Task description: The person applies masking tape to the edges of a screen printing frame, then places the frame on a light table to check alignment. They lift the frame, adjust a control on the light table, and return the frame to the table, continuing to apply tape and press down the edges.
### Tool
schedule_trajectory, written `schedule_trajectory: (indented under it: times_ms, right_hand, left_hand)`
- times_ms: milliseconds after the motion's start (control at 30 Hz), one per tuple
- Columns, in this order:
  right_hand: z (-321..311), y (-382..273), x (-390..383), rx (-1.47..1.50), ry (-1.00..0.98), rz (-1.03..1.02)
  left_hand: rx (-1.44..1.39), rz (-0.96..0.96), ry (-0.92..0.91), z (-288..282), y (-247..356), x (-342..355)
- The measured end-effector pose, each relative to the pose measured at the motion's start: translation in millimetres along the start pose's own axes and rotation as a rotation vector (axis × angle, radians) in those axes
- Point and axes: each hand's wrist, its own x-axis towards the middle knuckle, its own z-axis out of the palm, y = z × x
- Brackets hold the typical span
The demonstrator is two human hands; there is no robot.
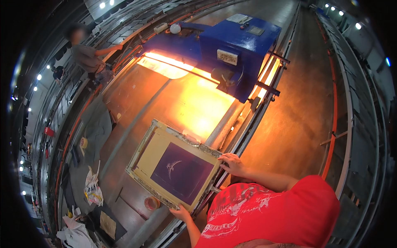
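Note:
Both hands are on a screen-printing frame [144, 158], which lies tilted across the metal table in front of me. Its mesh is yellowish with a dark purple panel [178, 182], and a pale curved feather-like design shows in that panel. My left hand [180, 213] grips the near edge at the lower corner. At the right-hand corner, my right hand [233, 164] has its fingers curled over the rim. Tape and dried residue cover the frame's borders. Just left of my left hand sits a small round tub [152, 203] of orange-brown stuff.
Beyond the frame, a blue heater machine [240, 53] straddles the table, glowing orange beneath. A thin rod [132, 204], crumpled rags [93, 188], a tape roll [84, 143] and dark cloth [97, 124] lie to the left. Another person [87, 56] stands at the far left, by the rails.

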Motion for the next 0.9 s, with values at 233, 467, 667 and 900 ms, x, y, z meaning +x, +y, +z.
schedule_trajectory:
  times_ms: [233,467,667,900]
  right_hand:
    - [-23.2,23.5,35.0,0.093,-0.067,0.034]
    - [-35.4,-4.8,27.3,-0.047,0.016,-0.045]
    - [-63.4,-15.7,26.8,-0.117,-0.001,-0.131]
    - [-98.7,-70.5,42.7,0.169,-0.135,-0.078]
  left_hand:
    - [-0.001,-0.029,0.031,-3.9,19.8,-10.2]
    - [0.003,-0.046,0.075,-11.6,39.5,-21.7]
    - [-0.119,-0.077,0.037,-17.3,60.3,-34.1]
    - [-0.218,-0.013,0.008,-52.9,109.5,-45.9]
